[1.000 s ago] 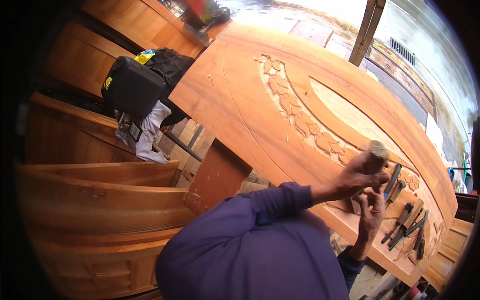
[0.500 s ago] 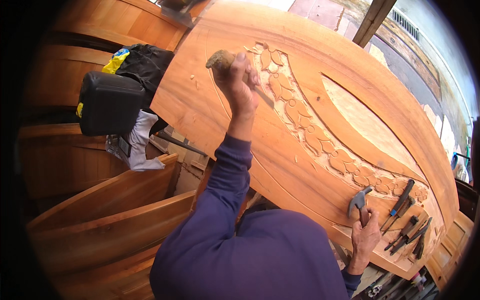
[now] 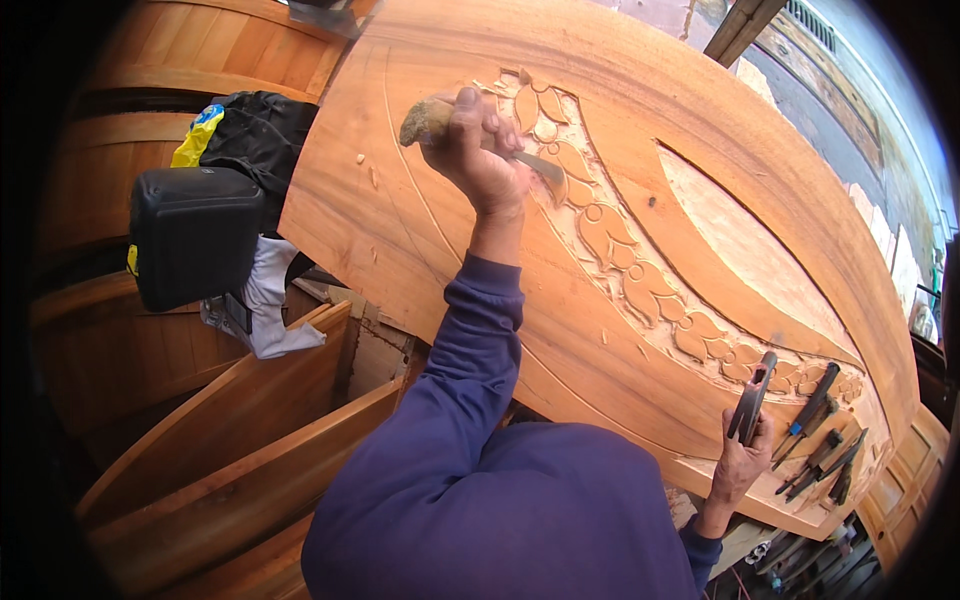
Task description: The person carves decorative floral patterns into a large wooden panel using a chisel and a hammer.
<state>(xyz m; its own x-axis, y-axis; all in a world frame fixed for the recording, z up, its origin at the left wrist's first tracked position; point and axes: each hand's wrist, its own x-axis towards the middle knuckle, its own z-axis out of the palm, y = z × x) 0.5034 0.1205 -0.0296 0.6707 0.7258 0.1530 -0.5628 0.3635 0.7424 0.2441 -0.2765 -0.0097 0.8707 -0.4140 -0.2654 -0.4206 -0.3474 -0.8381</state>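
Chisel by the Leaves, Hammer Near the Edge

The left grip [image 3: 482, 165] is wrapped around a chisel [image 3: 541, 168], over the upper left part of a big board [image 3: 620, 100]. The right grip [image 3: 742, 465] is closed around a hammer [image 3: 752, 400], near the board's low edge. Between the two is a wide stretch of board with room to move. There is less room on the right, where some tools [image 3: 820, 450] lie close to the hammer. The board's left edge comes near a black case [image 3: 197, 235].

The board is smooth, orange-brown wood with wavy dark lines. A curved row of cut leaves [image 3: 603, 230] stands up from a pale, rough strip. Beside it is a pale hollow [image 3: 745, 240] with a pointed end. The chisel has a fat handle with a fuzzy end, and a grey blade that gets wider at the tip. The tip is by the leaves; I cannot tell if it touches. The hammer's head is dark metal. Small chips [image 3: 361, 159] lie on the wood.
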